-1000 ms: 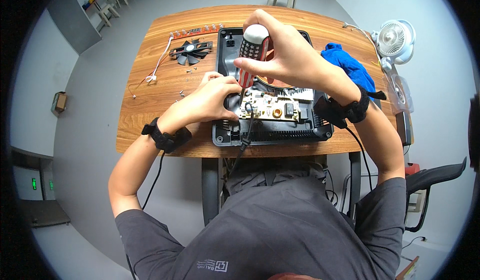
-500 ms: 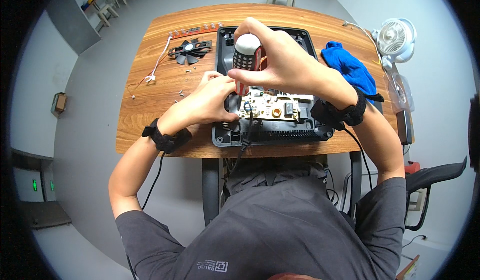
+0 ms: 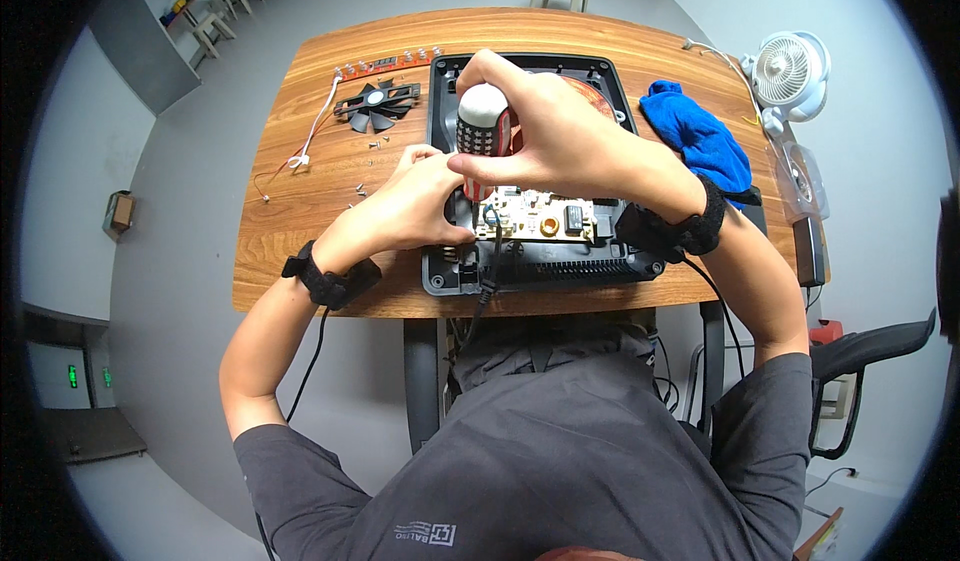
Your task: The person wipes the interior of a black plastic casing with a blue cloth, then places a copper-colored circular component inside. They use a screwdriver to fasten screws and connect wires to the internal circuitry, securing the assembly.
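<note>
My right hand (image 3: 540, 126) is wrapped round the thick handle of a screwdriver (image 3: 483, 126), which has a white cap, a star pattern and red parts. The screwdriver stands nearly upright over the left end of a pale circuit board (image 3: 525, 223). This board lies in a black plastic housing (image 3: 560, 279). My left hand (image 3: 425, 196) bends over the housing's left side, its thumb beside the board's left end. The left fingertips are hidden, as is the screwdriver's tip. Behind my right hand a round copper-coloured coil (image 3: 597, 99) partly shows.
A black fan (image 3: 376, 107), loose screws (image 3: 362, 191) and a red strip board (image 3: 390, 64) with a wired lead lie on the table's left. To the right are a blue cloth (image 3: 695, 136) and a white desk fan (image 3: 790, 69). A black cord (image 3: 487, 291) hangs over the front edge.
The screwdriver and my right hand have shifted slightly left and lower in the picture, and more of the copper coil shows. My left hand stays in nearly the same place.
</note>
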Demonstrator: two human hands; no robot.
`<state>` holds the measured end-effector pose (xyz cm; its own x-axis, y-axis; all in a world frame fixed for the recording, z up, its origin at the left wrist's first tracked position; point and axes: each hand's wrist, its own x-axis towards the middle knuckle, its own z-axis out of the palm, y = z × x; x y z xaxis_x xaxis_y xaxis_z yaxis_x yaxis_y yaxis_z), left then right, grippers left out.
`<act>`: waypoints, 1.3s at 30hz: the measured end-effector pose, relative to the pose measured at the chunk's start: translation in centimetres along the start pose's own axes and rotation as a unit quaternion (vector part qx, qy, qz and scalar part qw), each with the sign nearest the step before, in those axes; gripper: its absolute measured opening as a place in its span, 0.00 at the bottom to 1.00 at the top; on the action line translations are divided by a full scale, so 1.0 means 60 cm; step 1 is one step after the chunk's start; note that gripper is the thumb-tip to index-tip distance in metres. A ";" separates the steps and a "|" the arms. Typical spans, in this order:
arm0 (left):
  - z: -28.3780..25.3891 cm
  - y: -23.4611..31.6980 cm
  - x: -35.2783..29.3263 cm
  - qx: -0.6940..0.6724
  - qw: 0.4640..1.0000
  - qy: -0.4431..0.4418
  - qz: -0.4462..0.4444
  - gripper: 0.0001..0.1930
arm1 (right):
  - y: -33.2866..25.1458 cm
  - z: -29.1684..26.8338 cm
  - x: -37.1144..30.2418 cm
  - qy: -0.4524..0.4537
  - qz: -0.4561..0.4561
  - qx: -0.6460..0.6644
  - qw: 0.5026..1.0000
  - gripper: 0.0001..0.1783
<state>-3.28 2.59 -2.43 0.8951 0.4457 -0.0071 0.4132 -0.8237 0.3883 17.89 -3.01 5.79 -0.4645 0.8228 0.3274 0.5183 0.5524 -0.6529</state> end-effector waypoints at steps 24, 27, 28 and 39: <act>0.008 -0.010 0.003 0.009 0.998 -0.038 -0.045 0.42 | 0.006 0.010 0.000 -0.005 -0.025 -0.021 0.999 0.30; 0.010 -0.010 0.002 0.010 0.998 -0.032 -0.046 0.43 | 0.008 0.011 0.002 -0.009 -0.024 -0.025 0.999 0.30; 0.008 -0.008 0.001 0.011 0.998 -0.034 -0.053 0.44 | 0.004 0.010 0.002 -0.020 -0.008 -0.013 1.000 0.31; 0.010 -0.009 0.001 -0.001 1.000 0.000 -0.025 0.31 | -0.017 -0.014 0.012 -0.105 -0.114 -0.120 0.981 0.25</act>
<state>-3.36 2.86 -3.18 0.8737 0.4858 -0.0253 0.4563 -0.8002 0.3892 17.64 -2.85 7.24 -0.7126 0.6428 0.2811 0.5268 0.7548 -0.3908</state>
